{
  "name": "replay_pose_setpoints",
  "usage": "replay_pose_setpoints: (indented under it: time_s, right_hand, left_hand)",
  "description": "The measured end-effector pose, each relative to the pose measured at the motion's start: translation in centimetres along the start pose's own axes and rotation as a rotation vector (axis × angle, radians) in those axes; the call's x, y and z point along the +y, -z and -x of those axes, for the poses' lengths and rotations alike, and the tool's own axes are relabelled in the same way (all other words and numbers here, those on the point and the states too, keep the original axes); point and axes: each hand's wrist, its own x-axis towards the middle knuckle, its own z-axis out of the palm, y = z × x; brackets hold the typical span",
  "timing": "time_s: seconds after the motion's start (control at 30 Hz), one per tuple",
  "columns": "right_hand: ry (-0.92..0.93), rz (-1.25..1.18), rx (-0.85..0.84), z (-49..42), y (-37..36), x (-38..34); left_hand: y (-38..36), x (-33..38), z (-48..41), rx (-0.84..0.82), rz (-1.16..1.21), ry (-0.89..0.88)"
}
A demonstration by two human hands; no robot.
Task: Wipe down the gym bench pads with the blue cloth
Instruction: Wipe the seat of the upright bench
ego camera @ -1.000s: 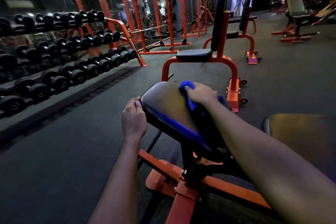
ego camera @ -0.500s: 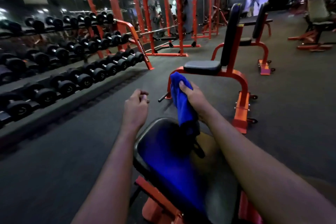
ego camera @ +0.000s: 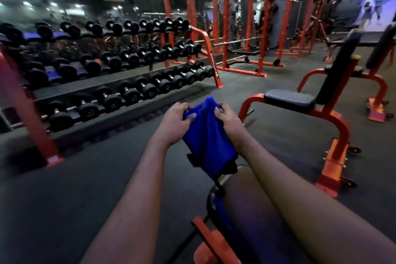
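Above bench pad [ego camera: 242,210], blue cloth [ego camera: 209,141], long axis vertical (left hand [ego camera: 173,122], right hand [ego camera: 229,122] pinching top).

blue cloth [ego camera: 209,141]: bunched, hanging over pad's far end | bench pad [ego camera: 244,216]: dark, glossy, beneath cloth

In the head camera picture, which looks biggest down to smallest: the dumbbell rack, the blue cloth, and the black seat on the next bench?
1. dumbbell rack: fills the left side.
2. blue cloth: close to the camera, so it looks big.
3. black seat: farther away, so its real size is unsure.
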Motion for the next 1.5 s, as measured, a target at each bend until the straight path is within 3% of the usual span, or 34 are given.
replay_pose_setpoints:
  time_s: [0.2, 0.4, 0.6, 0.77, 0.87, 0.9, 1.0, 1.07, 1.23, 1.37, 1.5]
  right_hand:
    - [-0.019, 0.119, 0.129, -2.8, -9.2, -0.3]
    - [0.027, 0.174, 0.208, -5.4, -13.4, -4.6]
    - [-0.028, 0.317, -0.068, -9.4, -14.1, -15.0]
    - [-0.072, 0.422, 0.011, -13.6, -16.5, -25.5]
    - [0.045, 0.652, 0.177, -15.2, -18.8, -29.5]
    - [0.042, 0.639, 0.15, -15.4, -19.5, -30.0]
    - [-0.086, 0.501, -0.15, -15.2, -21.7, -31.0]
    - [-0.087, 0.493, -0.203, -15.2, -22.7, -30.6]
    - [0.036, 0.437, -0.086, -15.7, -23.4, -31.2]
    - [-0.062, 0.455, 0.097, -16.3, -20.4, -32.7]
    - [-0.135, 0.477, 0.255, -16.1, -17.2, -34.0]
  left_hand:
    - [6.2, -4.9, -1.3, 0.029, -0.045, 0.055]
    - [12.6, -5.0, -4.3, 0.013, -0.044, 0.069]
    - [22.9, -0.4, -10.3, -0.104, 0.043, 0.113]
    - [32.9, 4.4, -15.6, -0.24, 0.02, 0.14]
    - [36.2, 5.8, -17.9, -0.287, -0.035, 0.18]
    - [36.8, 6.0, -18.6, -0.279, -0.033, 0.196]
    - [37.9, 6.9, -20.1, -0.249, -0.019, 0.237]
    - [38.5, 7.2, -20.6, -0.239, -0.004, 0.269]
    - [41.4, 8.6, -19.5, -0.244, 0.12, 0.32]
    - [44.8, 7.7, -17.9, -0.213, -0.06, 0.324]
    - [46.8, 6.3, -16.5, -0.036, -0.161, 0.384]
